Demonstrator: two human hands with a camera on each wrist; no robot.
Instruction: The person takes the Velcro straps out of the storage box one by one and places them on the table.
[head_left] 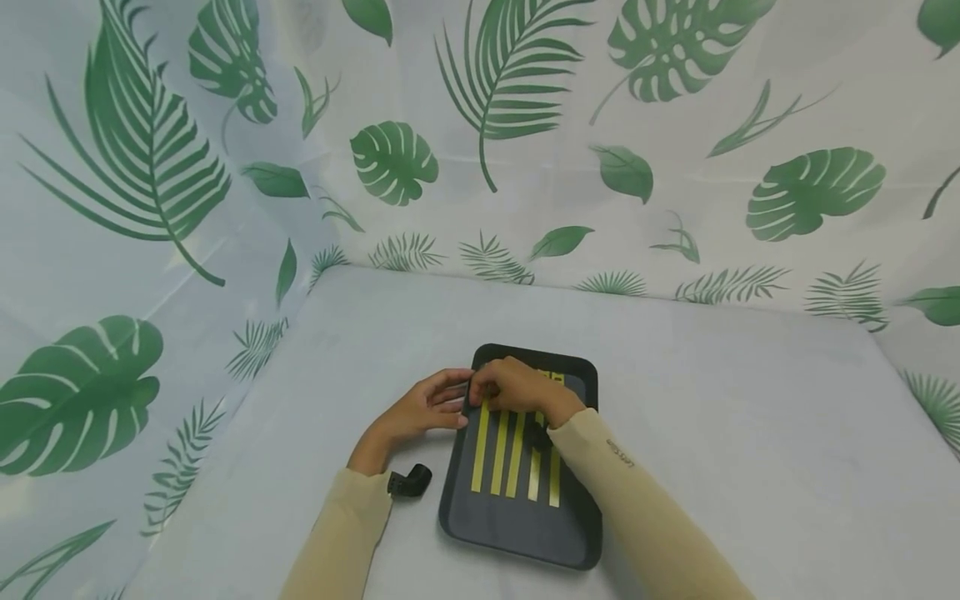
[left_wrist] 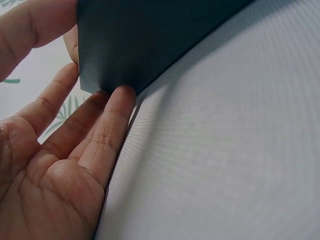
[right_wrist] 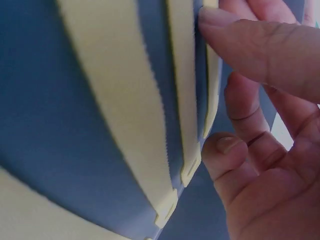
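Observation:
A dark grey rectangular tray (head_left: 517,533) lies on the white table, with several yellow straps side by side in it. In the right wrist view, slotted tabs end some straps, such as the wide strap (right_wrist: 117,90). My right hand (head_left: 517,385) reaches across the tray's far left part. Its thumb and fingertips pinch the leftmost strap (right_wrist: 213,90) near its far end. My left hand (head_left: 420,408) is at the tray's left side, fingers extended and loosely spread. In the left wrist view its fingertips touch the dark outer wall (left_wrist: 150,40). My right hand covers the far ends of some straps.
The pale table surface (head_left: 750,417) extends around the tray. White sheets with green leaf prints (head_left: 675,167) hang behind and to the left. A black wrist camera mount (head_left: 411,481) sticks out from the left sleeve.

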